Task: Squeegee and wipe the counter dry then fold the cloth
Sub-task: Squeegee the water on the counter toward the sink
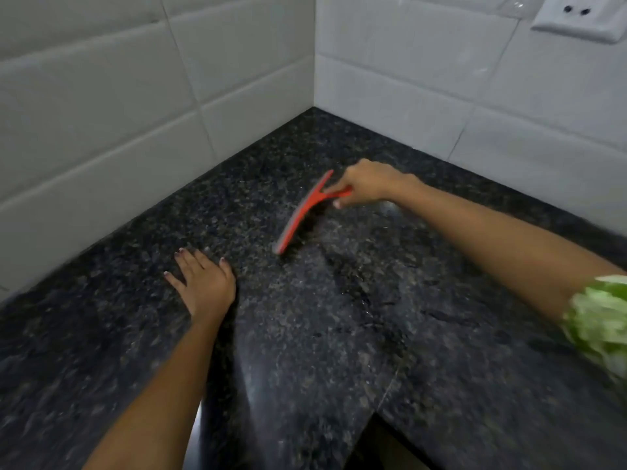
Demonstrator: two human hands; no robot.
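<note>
the squeegee (pixel 303 213) is found on the counter (pixel 339 334), in the inner part near the corner where the two tiled walls (pixel 135 96) meet. its long axis is seen to run from the near left, where the blade end sits on the granite, up toward the far right. the short handle branches off to the right from the upper part of the blade.

the handle is held by the right hand (pixel 364 183), which lies just to the right of the blade. the fingers (pixel 339 191) are curled around the handle in a closed grip; one fingertip is seen below it. the blade edge appears to be in contact with the surface, though motion blur prevents certainty.

the left hand (pixel 203 281) is laid flat on the counter, to the near left of the blade end and apart from it. its fingers are straight and spread, and nothing is held; it is judged to serve as a brace.

wet streaks are noted on the granite on the near side of the blade. the squeegee stage is judged to be in progress. no cloth can be identified with confidence; a green patterned sleeve (pixel 600 320) is seen at the right edge. a wall socket (pixel 583 15) is mounted at the upper right.
</note>
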